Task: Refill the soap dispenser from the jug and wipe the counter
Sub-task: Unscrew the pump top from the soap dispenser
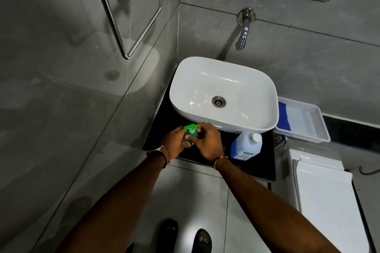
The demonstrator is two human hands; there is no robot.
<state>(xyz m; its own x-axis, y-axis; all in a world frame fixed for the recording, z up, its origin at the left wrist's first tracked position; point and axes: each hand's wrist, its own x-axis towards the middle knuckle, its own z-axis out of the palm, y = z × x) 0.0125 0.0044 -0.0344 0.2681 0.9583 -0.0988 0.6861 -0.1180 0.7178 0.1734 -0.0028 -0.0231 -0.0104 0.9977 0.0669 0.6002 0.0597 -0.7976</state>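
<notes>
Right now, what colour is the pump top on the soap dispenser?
Bright green; the pump top shows best in the head view.

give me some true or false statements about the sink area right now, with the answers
1. The left hand and right hand both grip the soap dispenser. True.
2. The jug has its cap off. False: its white cap is on.
3. The jug stands inside the basin. False: it stands on the black counter, in front of the basin.
4. A blue cloth lies in the white tray right of the basin. True.
5. Water runs from the tap. False: no stream shows.
</notes>
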